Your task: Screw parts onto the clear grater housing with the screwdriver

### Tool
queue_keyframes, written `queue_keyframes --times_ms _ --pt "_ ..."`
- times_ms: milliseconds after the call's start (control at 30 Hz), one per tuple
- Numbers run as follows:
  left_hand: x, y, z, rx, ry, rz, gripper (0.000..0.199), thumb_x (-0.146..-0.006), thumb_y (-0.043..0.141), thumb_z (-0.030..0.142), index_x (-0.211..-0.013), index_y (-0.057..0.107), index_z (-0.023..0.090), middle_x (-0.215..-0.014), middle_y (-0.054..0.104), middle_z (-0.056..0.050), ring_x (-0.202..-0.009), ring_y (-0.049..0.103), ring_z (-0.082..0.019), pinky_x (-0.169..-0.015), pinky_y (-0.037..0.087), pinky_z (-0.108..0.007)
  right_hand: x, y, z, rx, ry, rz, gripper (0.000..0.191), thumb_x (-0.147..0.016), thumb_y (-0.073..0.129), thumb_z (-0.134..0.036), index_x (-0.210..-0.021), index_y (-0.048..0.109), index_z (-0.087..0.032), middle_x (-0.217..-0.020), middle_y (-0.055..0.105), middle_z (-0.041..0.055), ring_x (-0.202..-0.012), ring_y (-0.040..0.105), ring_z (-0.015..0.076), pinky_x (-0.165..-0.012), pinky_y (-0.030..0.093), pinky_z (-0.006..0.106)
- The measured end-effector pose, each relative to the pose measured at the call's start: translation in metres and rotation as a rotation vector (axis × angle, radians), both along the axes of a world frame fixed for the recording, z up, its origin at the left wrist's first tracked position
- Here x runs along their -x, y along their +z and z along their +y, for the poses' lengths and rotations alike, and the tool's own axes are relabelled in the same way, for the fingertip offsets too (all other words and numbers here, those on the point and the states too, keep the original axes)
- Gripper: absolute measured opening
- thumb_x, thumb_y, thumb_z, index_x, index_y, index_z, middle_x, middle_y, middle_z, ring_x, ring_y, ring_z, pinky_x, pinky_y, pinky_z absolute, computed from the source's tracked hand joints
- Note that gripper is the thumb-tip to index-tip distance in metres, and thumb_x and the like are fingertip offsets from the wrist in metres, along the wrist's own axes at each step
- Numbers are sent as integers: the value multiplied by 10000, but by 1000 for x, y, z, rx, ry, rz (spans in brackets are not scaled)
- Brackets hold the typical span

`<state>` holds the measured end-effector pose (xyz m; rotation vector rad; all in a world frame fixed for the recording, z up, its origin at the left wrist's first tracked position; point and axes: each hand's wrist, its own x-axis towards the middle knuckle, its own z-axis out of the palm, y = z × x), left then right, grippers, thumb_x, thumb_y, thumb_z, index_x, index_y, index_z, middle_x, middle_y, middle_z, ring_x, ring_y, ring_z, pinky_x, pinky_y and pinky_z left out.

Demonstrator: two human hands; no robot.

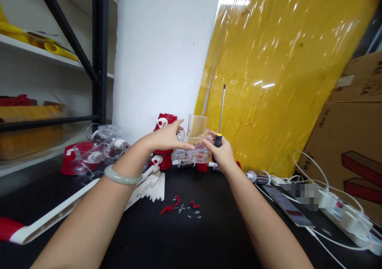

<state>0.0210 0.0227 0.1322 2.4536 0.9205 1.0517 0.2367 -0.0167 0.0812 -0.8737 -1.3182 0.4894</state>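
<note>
My left hand [170, 137] has its thumb and fingers spread at the left side of a clear plastic housing [197, 127], which has an upright tube on top. The thumb overlaps its front; whether it presses on the plastic is hard to make out. On the other side, my right hand [223, 151] grips a screwdriver [219, 140] with a black and yellow handle, its shaft pointing up. The thumb and fingers of that hand also reach the housing's right edge. Behind my left hand stand red and white machine bodies [166, 119]. A metal grater drum [183, 161] lies below the housing.
Small red parts [167, 209] and several screws [181, 209] lie mid-table. White plastic arms [153, 185] are by my left forearm. Clear and red parts [95, 153] sit at left. Another drum [259, 177], a phone [288, 205], cables and a power strip [343, 219] are at right.
</note>
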Motion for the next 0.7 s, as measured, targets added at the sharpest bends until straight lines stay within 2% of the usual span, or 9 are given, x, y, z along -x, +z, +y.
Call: queue_keyframes --times_ms 67,133,200,267,367,433,500,567,700 --pt "-8 -4 1 85 -89 17 984 -537 872 458 -1373 473 127 -1309 605 -211 -1174 598 -361 -981 464 -451 -3 2 -4 0 15 3 697 -586 841 -473 -1162 647 -133 -1047 749 119 -939 700 262 -832 560 387" --pt "-13 -7 2 156 -154 -10 817 -529 881 402 -1243 580 143 -1190 677 -160 -1066 656 -320 -928 500 -427 -8 2 -7 15 19 -8 668 -634 794 -540 -1154 650 -147 -1060 736 114 -868 700 244 -680 573 335" --pt "-13 -15 5 256 -203 -69 715 -532 885 353 -1162 613 152 -1141 694 -140 -1018 676 -301 -896 521 -426 -17 0 -11 19 11 -15 605 -754 645 -640 -1123 651 -161 -1100 703 120 -816 685 225 -482 512 265" --pt "-7 -30 7 376 -248 -188 655 -546 886 311 -1123 615 163 -1174 678 -139 -1053 668 -304 -892 532 -432 -31 -8 -16 -12 -18 -34 575 -864 459 -680 -1066 638 -172 -1058 681 112 -759 661 200 -380 430 226" --pt "9 -67 4 546 -252 -531 619 -592 876 300 -1130 593 181 -1267 627 -160 -1158 619 -320 -871 556 -421 -54 -32 -33 -6 -78 -198 447 -942 401 -601 -1044 572 -200 -692 596 -13 -491 527 128 -412 429 231" --pt "21 -95 -1 647 -242 -721 627 -627 863 337 -1172 579 212 -1389 544 -157 -1177 610 -338 -857 569 -437 -67 -55 -47 48 -119 -401 344 -968 413 -526 -1028 550 -216 -580 535 -55 -454 502 132 -452 435 238" --pt "28 -117 -6 649 -306 -838 644 -597 885 304 -1161 588 214 -1414 531 -148 -1233 575 -342 -975 517 -445 -77 -79 -59 90 -178 -599 268 -964 457 -467 -1018 558 -225 -699 634 -12 -589 613 165 -560 493 261" --pt "29 -131 -9 577 -354 -923 675 -579 894 220 -1173 577 257 -1456 498 -114 -1306 512 -339 -1060 456 -457 -85 -99 -66 135 -196 -759 239 -980 425 -432 -1018 553 -234 -816 685 25 -735 675 197 -637 516 276" --pt "24 -137 -12 557 -393 -930 676 -600 872 139 -1184 567 292 -1468 485 -93 -1338 476 -350 -1079 432 -514 -95 -115 -72 177 -206 -920 233 -996 390 -418 -1035 546 -250 -921 706 51 -899 703 220 -714 541 284"
